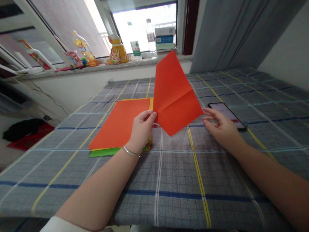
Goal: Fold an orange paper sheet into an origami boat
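Note:
A red-orange sheet of paper [175,93] is held up off the table, tilted, with a crease running across it. My left hand [143,125] pinches its left edge between thumb and fingers; a silver bangle circles that wrist. My right hand [219,125] is just beyond the sheet's right corner, fingers apart and slightly curled, with nothing seen in it. Behind my left hand lies a stack of coloured paper [120,120], orange on top, with yellow and green edges showing below.
A phone [228,114] with its screen lit lies beyond my right hand on the checked tablecloth [173,174]. Along the windowsill [96,68] stand bottles, a yellow-lidded jar [117,51], a green and white cup [135,50] and stacked boxes [164,38]. A grey curtain [224,35] hangs at the right.

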Motion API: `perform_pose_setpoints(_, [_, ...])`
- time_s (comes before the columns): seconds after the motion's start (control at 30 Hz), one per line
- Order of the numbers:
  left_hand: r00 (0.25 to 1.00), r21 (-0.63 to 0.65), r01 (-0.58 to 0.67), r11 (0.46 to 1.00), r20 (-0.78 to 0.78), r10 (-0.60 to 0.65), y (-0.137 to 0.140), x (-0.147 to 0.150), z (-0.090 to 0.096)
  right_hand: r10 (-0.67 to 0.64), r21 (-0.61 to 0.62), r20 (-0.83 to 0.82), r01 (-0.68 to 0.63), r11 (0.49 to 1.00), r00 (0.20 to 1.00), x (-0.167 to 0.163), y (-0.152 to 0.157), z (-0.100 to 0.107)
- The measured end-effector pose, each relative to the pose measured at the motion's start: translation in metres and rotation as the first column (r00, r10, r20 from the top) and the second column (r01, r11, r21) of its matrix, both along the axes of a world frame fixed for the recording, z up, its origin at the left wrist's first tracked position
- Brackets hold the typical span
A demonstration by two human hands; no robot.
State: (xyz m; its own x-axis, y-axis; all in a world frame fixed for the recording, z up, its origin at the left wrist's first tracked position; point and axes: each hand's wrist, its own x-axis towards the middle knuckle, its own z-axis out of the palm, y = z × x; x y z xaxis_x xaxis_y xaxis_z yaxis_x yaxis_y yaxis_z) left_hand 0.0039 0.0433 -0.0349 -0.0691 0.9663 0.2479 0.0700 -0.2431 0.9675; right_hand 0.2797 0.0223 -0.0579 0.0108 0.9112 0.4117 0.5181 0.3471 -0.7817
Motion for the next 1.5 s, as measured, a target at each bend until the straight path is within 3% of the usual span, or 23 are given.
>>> perform_pose_setpoints(0.1, [0.945,-0.239,0.161,0.958,0.316,-0.08,0.001,0.007,-0.002,0.095,-0.048,-0.101,-0.101,0.994,0.99,-0.007,-0.001,-0.001])
perform_pose_setpoints(0.17, [0.926,-0.334,0.223,0.916,0.366,-0.092,0.0,0.012,-0.001,0.149,-0.103,-0.228,-0.176,0.979,0.962,-0.011,-0.001,-0.002])
perform_pose_setpoints(0.23, [0.938,-0.393,0.25,0.885,0.325,-0.121,-0.003,0.015,0.0,0.16,-0.198,-0.347,-0.239,0.95,0.924,-0.013,-0.001,-0.005])
perform_pose_setpoints(0.33, [0.958,-0.437,0.283,0.854,0.178,-0.227,-0.009,0.018,0.003,0.058,-0.317,-0.415,-0.204,0.926,0.908,-0.011,0.002,-0.009])
perform_pose_setpoints(0.4, [0.937,-0.471,0.332,0.817,0.063,-0.344,-0.013,0.017,0.006,0.013,-0.358,-0.381,-0.16,0.92,0.924,-0.006,0.005,-0.01])
perform_pose_setpoints(0.5, [0.84,-0.518,0.396,0.758,-0.129,-0.527,-0.018,0.014,0.009,0.041,-0.433,-0.231,-0.14,0.89,0.972,0.003,0.007,-0.008])
perform_pose_setpoints(0.57, [0.786,-0.403,0.336,0.851,-0.378,-0.489,-0.018,0.011,0.007,0.079,-0.488,-0.086,-0.112,0.866,0.993,0.009,0.007,-0.005])
perform_pose_setpoints(0.63, [0.698,-0.132,0.267,0.955,-0.656,-0.286,-0.017,0.008,0.003,0.143,-0.493,0.101,-0.075,0.867,0.985,0.014,0.005,-0.002])
perform_pose_setpoints(0.67, [0.632,0.003,0.275,0.961,-0.755,-0.178,-0.015,0.006,0.0,0.172,-0.465,0.214,-0.055,0.884,0.961,0.015,0.004,-0.001])
perform_pose_setpoints(0.73, [0.49,0.155,0.359,0.92,-0.87,-0.045,-0.012,0.004,-0.007,0.184,-0.35,0.443,-0.019,0.936,0.877,0.018,0.002,0.0])
perform_pose_setpoints(0.83, [0.331,0.158,0.463,0.872,-0.944,-0.004,-0.009,0.002,-0.014,0.137,-0.12,0.647,-0.076,0.99,0.75,0.021,0.0,0.0])
perform_pose_setpoints(0.9, [0.277,0.125,0.478,0.869,-0.961,-0.013,-0.009,0.002,-0.015,0.157,-0.001,0.697,-0.219,0.976,0.699,0.02,-0.001,-0.001])
perform_pose_setpoints(1.0, [0.258,0.094,0.478,0.873,-0.966,-0.037,-0.011,0.003,-0.013,0.26,0.047,0.735,-0.429,0.902,0.627,0.018,-0.003,-0.001])
perform_pose_setpoints(1.1, [0.274,0.084,0.472,0.877,-0.96,-0.055,-0.013,0.005,-0.012,0.371,-0.026,0.751,-0.537,0.843,0.546,0.018,-0.007,0.0])
perform_pose_setpoints(1.27, [0.31,0.103,0.49,0.866,-0.949,-0.062,-0.01,0.008,-0.015,0.379,-0.077,0.773,-0.517,0.852,0.509,0.016,-0.012,0.002])
perform_pose_setpoints(1.5, [0.335,0.144,0.479,0.866,-0.942,-0.028,-0.012,0.012,-0.017,0.347,-0.002,0.802,-0.58,0.815,0.486,0.011,-0.004,0.002])
